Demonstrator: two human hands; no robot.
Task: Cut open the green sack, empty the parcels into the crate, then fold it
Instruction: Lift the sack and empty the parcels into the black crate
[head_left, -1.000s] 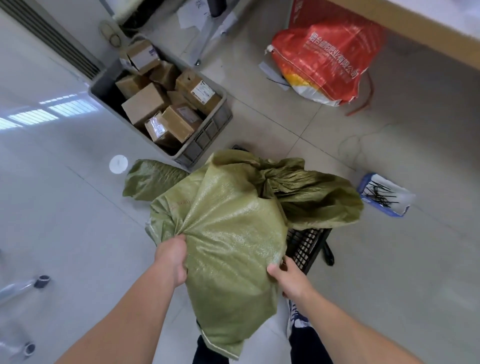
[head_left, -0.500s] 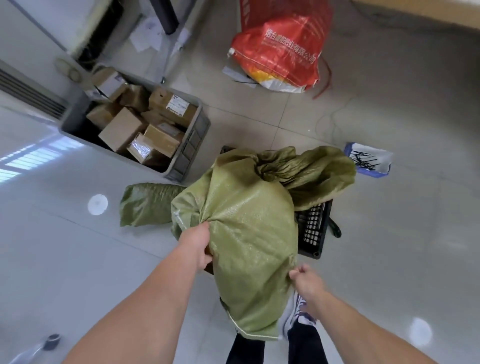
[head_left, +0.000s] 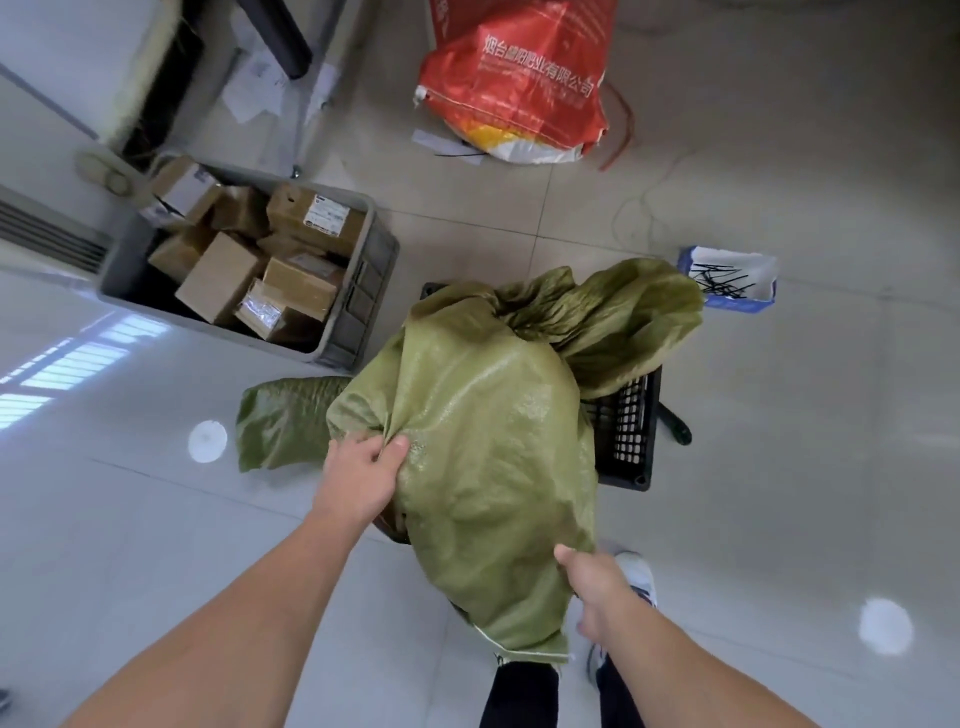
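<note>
A bulging green woven sack lies over a black mesh crate in the middle of the floor, its bunched neck pointing away from me. My left hand pinches a fold of cloth on the sack's left side. At the sack's lower right edge, near its stitched bottom seam, my right hand grips the fabric. The crate's inside is hidden under the sack.
A grey crate full of cardboard parcels stands at the left. A second green sack lies flat beside it. A red printed sack sits at the back. A blue-and-white box of black cable ties lies at the right.
The camera has tilted further down over the sack. My right hand has slid lower along the sack's edge toward the bottom seam, while my left hand keeps its grip on the left side.
</note>
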